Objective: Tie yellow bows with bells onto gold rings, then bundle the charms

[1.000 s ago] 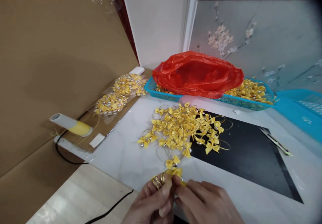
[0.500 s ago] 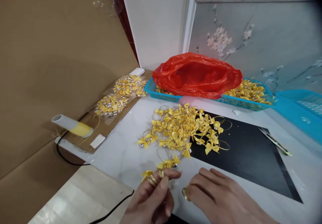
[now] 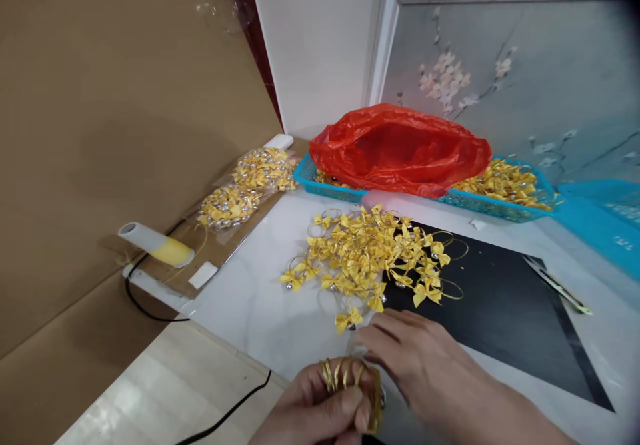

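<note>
My left hand (image 3: 320, 412) at the bottom edge is closed around a bunch of gold wire rings with yellow bows (image 3: 350, 382). My right hand (image 3: 420, 365) reaches forward over the white tabletop, its fingertips close to a single yellow bow with a bead (image 3: 349, 318). Whether the fingers touch that bow is unclear. Just beyond lies a loose pile of yellow bows on gold rings (image 3: 373, 255), spread half over a black mat (image 3: 500, 312).
A blue basket (image 3: 325, 188) holds more bows and a red plastic bag (image 3: 400, 148). Packets of bows (image 3: 245, 188) and a white-yellow tube (image 3: 157, 245) lie on cardboard at left. Tweezers (image 3: 560, 285) rest at right. A black cable (image 3: 220, 415) runs below.
My hands have separated. The right hand moved forward toward the single bow by the pile, while the left hand drew back and down with its bunch of rings.
</note>
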Demonstrator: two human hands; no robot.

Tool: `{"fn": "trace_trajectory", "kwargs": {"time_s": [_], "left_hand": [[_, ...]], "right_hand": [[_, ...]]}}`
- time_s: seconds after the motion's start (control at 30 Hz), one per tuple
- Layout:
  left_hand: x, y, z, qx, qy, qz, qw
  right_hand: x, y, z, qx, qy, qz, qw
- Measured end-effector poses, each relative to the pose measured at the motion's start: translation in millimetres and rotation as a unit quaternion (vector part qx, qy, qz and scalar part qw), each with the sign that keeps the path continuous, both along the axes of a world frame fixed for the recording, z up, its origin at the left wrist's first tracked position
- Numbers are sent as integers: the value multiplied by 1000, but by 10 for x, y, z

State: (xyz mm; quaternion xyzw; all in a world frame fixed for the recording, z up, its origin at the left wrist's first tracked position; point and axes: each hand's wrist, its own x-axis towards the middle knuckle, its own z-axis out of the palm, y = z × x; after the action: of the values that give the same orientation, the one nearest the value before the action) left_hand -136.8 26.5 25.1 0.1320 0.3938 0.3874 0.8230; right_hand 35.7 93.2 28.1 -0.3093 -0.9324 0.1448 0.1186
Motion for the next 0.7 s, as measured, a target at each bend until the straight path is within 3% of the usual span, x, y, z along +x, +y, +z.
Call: {"fn": "trace_trajectory", "kwargs": {"time_s": [0.07,0.2,0.4,0.57,0.7], "left_hand": [[3,-8,13,-37,-33,15,999],[1,-39,43,-66,-81,25,994],[-68,-77,-12,-74,-64,6,995],[-78,-113,-113,-42,-77,-8,996],[-64,-114,-68,-31,-108,-6,994]], "right_hand": [[-31,85,13,-30,-31,-29,999],[-239,237,16,-15,-65,-108,992],[-522,394,-118,-21,-88,-150,985],[-438,464,-137,-75,-16,-140,987],[-240,487,-34,-129,67,-126,981]]}}
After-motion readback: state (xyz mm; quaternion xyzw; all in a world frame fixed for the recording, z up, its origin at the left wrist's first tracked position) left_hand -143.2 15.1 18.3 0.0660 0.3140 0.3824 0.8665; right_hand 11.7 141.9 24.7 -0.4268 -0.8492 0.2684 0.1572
